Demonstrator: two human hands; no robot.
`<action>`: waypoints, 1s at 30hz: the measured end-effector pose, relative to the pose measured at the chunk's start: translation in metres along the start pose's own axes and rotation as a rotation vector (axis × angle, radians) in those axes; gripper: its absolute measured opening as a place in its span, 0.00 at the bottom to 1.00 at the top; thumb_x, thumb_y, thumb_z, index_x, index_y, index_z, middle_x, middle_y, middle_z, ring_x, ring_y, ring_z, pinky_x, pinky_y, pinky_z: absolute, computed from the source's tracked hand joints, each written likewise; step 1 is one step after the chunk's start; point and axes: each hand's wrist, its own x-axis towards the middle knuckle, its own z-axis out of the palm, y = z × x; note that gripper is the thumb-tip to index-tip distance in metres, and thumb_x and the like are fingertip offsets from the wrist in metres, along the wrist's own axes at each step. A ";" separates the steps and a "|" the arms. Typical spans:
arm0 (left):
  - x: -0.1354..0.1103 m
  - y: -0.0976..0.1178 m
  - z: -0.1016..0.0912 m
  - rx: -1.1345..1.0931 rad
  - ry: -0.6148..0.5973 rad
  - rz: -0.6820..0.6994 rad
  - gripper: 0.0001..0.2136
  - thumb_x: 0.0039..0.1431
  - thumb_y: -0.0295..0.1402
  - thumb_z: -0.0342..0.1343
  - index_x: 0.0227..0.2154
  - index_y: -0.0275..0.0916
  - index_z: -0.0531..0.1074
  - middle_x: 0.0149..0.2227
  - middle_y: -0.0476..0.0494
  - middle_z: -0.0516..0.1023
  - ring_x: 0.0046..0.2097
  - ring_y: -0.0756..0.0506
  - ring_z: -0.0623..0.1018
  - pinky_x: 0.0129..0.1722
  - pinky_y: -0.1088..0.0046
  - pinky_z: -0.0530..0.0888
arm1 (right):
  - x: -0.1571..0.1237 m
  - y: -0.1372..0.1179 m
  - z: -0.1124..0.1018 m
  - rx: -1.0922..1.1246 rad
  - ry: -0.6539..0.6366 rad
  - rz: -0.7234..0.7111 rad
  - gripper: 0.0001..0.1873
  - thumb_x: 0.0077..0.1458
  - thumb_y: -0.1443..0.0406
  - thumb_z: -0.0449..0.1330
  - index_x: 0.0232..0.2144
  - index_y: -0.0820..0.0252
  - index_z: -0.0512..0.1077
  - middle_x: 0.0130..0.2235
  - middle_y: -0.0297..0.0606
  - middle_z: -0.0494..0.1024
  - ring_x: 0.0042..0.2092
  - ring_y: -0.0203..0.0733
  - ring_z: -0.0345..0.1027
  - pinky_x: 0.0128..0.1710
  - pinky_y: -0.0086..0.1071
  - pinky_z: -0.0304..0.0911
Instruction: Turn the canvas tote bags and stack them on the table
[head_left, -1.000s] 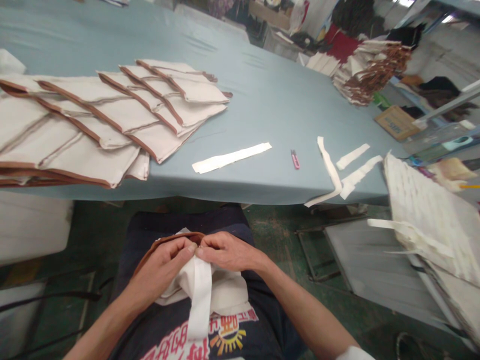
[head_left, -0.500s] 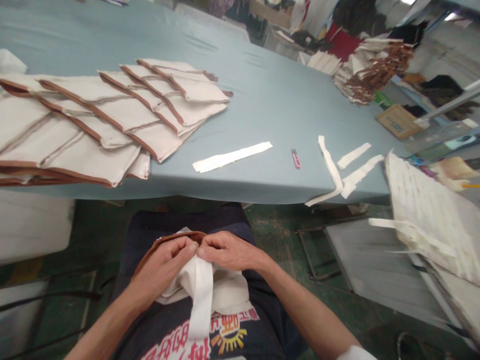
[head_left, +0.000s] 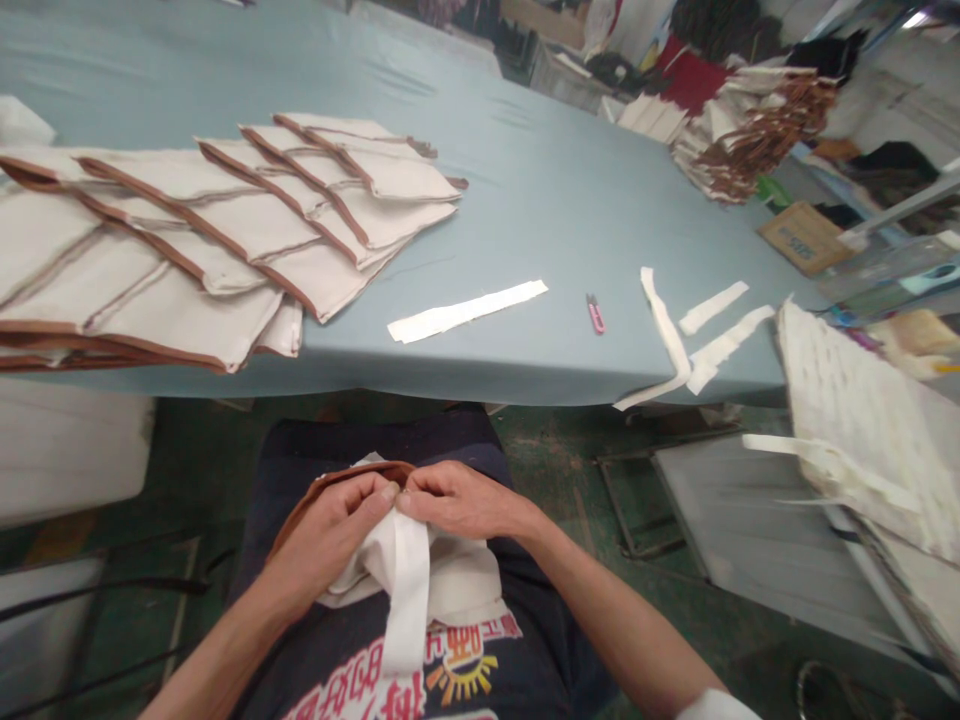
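A cream fabric piece (head_left: 461,580) with brown edging lies bunched on my lap, over a dark printed apron (head_left: 352,675). My left hand (head_left: 341,515) is closed on its brown-trimmed edge, thumb and fingers pinched. Right beside it, my right hand (head_left: 454,498) pinches the same edge, so the two thumbs nearly meet. From between the fingertips a white strip (head_left: 409,600) hangs down toward the apron. The exact spot being pinched is hidden by my fingers.
Overlapping cream pieces with brown edges (head_left: 247,225) cover the table's left side. On the blue-green tabletop (head_left: 525,215) lie a white strip (head_left: 465,312), pink thread snips (head_left: 595,314) and several more strips (head_left: 724,345). A strip-covered board (head_left: 862,410) stands right; a fabric heap (head_left: 750,135) sits behind.
Both hands keep their pinch on the fabric edge, almost unmoved. The view has shifted very slightly; the hanging strip sits a touch higher and to the right.
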 end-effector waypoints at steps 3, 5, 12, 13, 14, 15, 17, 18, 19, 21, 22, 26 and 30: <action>0.000 -0.003 0.000 0.012 0.007 -0.001 0.33 0.52 0.71 0.67 0.30 0.40 0.77 0.29 0.49 0.77 0.31 0.46 0.71 0.32 0.72 0.68 | -0.001 -0.002 0.000 -0.005 0.001 0.005 0.22 0.72 0.52 0.60 0.29 0.58 0.67 0.30 0.27 0.64 0.34 0.34 0.56 0.31 0.30 0.50; 0.000 -0.005 0.001 0.016 0.009 -0.002 0.34 0.52 0.72 0.66 0.29 0.40 0.77 0.29 0.49 0.77 0.31 0.46 0.71 0.32 0.72 0.68 | -0.001 -0.003 0.000 -0.007 0.000 0.007 0.22 0.72 0.52 0.60 0.29 0.58 0.66 0.30 0.27 0.64 0.33 0.34 0.55 0.31 0.30 0.50; -0.002 -0.005 0.001 0.024 0.018 0.000 0.34 0.52 0.72 0.67 0.29 0.39 0.77 0.28 0.49 0.76 0.30 0.47 0.70 0.31 0.73 0.67 | -0.002 -0.004 -0.001 -0.016 0.001 0.010 0.22 0.72 0.53 0.60 0.28 0.58 0.65 0.30 0.26 0.63 0.33 0.33 0.55 0.30 0.30 0.49; -0.002 -0.005 0.001 0.023 0.019 -0.002 0.34 0.52 0.71 0.67 0.29 0.39 0.77 0.28 0.49 0.76 0.30 0.47 0.70 0.31 0.73 0.67 | -0.002 -0.005 -0.001 -0.017 0.001 0.010 0.22 0.72 0.53 0.60 0.28 0.58 0.65 0.30 0.26 0.63 0.33 0.33 0.55 0.30 0.30 0.49; -0.002 -0.005 0.001 0.023 0.019 -0.003 0.34 0.52 0.72 0.67 0.29 0.39 0.77 0.28 0.49 0.76 0.30 0.47 0.70 0.31 0.73 0.67 | -0.002 -0.005 -0.001 -0.018 0.000 0.011 0.22 0.72 0.53 0.60 0.28 0.58 0.66 0.30 0.26 0.63 0.33 0.33 0.55 0.30 0.30 0.49; -0.001 -0.005 0.000 0.022 0.020 -0.004 0.34 0.52 0.72 0.67 0.29 0.39 0.77 0.28 0.49 0.76 0.31 0.47 0.70 0.31 0.73 0.68 | -0.002 -0.004 -0.001 -0.018 0.001 0.011 0.22 0.72 0.53 0.60 0.28 0.58 0.66 0.30 0.26 0.63 0.33 0.33 0.55 0.30 0.30 0.49; -0.001 -0.006 0.000 0.022 0.022 -0.005 0.34 0.52 0.72 0.67 0.29 0.39 0.78 0.29 0.49 0.77 0.31 0.47 0.71 0.31 0.73 0.68 | -0.001 -0.004 -0.001 -0.019 0.000 0.012 0.22 0.72 0.53 0.60 0.29 0.58 0.66 0.30 0.26 0.64 0.33 0.33 0.55 0.30 0.30 0.49; 0.000 -0.006 0.000 0.021 0.023 -0.006 0.35 0.52 0.72 0.67 0.30 0.39 0.78 0.29 0.48 0.77 0.31 0.47 0.71 0.31 0.72 0.68 | -0.001 -0.004 -0.001 -0.019 0.000 0.012 0.22 0.73 0.53 0.60 0.29 0.58 0.66 0.30 0.26 0.64 0.33 0.33 0.56 0.30 0.30 0.49; 0.000 -0.006 0.000 0.021 0.023 -0.006 0.35 0.51 0.73 0.67 0.29 0.39 0.78 0.29 0.48 0.77 0.31 0.47 0.71 0.31 0.72 0.68 | -0.001 -0.003 -0.001 -0.020 -0.001 0.011 0.22 0.73 0.53 0.60 0.29 0.58 0.66 0.30 0.26 0.64 0.33 0.33 0.56 0.31 0.30 0.49; 0.001 -0.007 0.001 0.023 0.026 -0.007 0.36 0.50 0.73 0.66 0.29 0.39 0.77 0.28 0.49 0.76 0.30 0.47 0.70 0.31 0.73 0.67 | -0.001 -0.002 -0.001 -0.024 -0.002 0.010 0.22 0.73 0.53 0.60 0.28 0.58 0.66 0.30 0.26 0.64 0.33 0.33 0.56 0.31 0.30 0.49; 0.001 -0.007 0.001 0.024 0.027 -0.008 0.36 0.50 0.74 0.66 0.28 0.39 0.77 0.28 0.49 0.75 0.30 0.47 0.69 0.31 0.73 0.67 | -0.001 -0.002 -0.001 -0.025 -0.002 0.011 0.22 0.73 0.54 0.60 0.28 0.58 0.66 0.30 0.26 0.64 0.33 0.33 0.56 0.31 0.30 0.49; 0.000 -0.006 0.001 0.025 0.029 -0.011 0.36 0.50 0.73 0.66 0.29 0.39 0.77 0.28 0.49 0.75 0.31 0.47 0.69 0.31 0.73 0.67 | -0.002 -0.003 -0.001 -0.030 0.003 0.016 0.21 0.72 0.54 0.60 0.28 0.58 0.66 0.30 0.26 0.64 0.33 0.33 0.56 0.31 0.31 0.49; 0.000 -0.004 0.002 0.025 0.026 -0.013 0.35 0.49 0.73 0.67 0.29 0.39 0.77 0.28 0.49 0.75 0.30 0.47 0.69 0.31 0.73 0.66 | -0.003 -0.006 -0.001 -0.035 -0.001 0.023 0.21 0.72 0.54 0.60 0.28 0.58 0.66 0.30 0.27 0.64 0.33 0.34 0.56 0.31 0.30 0.50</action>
